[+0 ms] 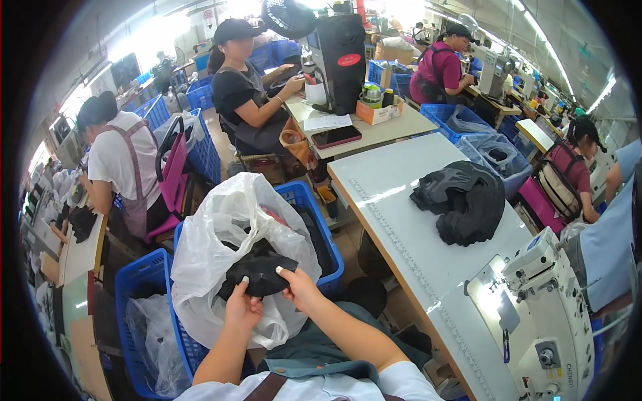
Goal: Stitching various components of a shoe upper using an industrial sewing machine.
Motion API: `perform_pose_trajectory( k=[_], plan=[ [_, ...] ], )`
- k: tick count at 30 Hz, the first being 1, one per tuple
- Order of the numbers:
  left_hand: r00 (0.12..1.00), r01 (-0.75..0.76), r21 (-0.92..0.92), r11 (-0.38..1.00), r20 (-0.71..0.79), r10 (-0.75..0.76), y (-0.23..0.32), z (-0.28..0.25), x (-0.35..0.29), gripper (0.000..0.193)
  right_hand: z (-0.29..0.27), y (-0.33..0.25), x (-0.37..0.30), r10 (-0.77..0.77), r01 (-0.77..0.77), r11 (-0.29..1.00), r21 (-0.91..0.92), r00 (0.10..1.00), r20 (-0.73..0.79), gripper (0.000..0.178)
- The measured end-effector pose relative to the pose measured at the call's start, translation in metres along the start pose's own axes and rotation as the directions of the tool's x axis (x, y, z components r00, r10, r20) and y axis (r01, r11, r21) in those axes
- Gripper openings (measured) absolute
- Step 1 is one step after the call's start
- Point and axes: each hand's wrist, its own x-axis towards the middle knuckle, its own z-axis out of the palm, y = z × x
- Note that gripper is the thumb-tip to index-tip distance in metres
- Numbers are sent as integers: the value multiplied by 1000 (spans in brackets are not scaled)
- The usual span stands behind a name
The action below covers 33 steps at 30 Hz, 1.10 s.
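In front of my lap, my left hand (pixel 243 306) and my right hand (pixel 298 289) pinch the near edge of a black fabric piece (pixel 266 277), thumbs on top. Its exact kind cannot be made out. The piece lies over the mouth of a crumpled white plastic bag (pixel 204 244), in which more black material shows. The bag sits in a blue plastic crate (pixel 332 244). To the right, a stack of black cut pieces (pixel 471 204), curled into a ring, rests on the pale worktable (pixel 388 175).
A white sewing machine (pixel 548 294) stands at the table's near right. Another blue crate (pixel 124 284) holding clear plastic is at my left. Across from me, a person (pixel 242 100) sits at a table with a phone (pixel 336 137). Other people work at machines on both sides.
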Motion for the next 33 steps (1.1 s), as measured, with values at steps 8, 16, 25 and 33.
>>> perform_pose_trajectory(
  k=[8,16,25,33],
  plan=[
    [981,-108,83,991,-151,120,-4,2,9,11,-3,-2,49,113,-110,988,-107,994,15,15],
    [961,-221,135,966,-142,239,-6,7,18,10,-22,7,56,-43,17,962,-271,995,-91,21],
    [972,-166,345,924,-103,213,20,-8,33,15,-7,5,79,-21,-67,913,-402,977,-211,35],
    [897,-296,663,688,-55,439,14,-14,4,47,-26,10,51,-128,87,861,-501,991,-47,43]
  ],
)
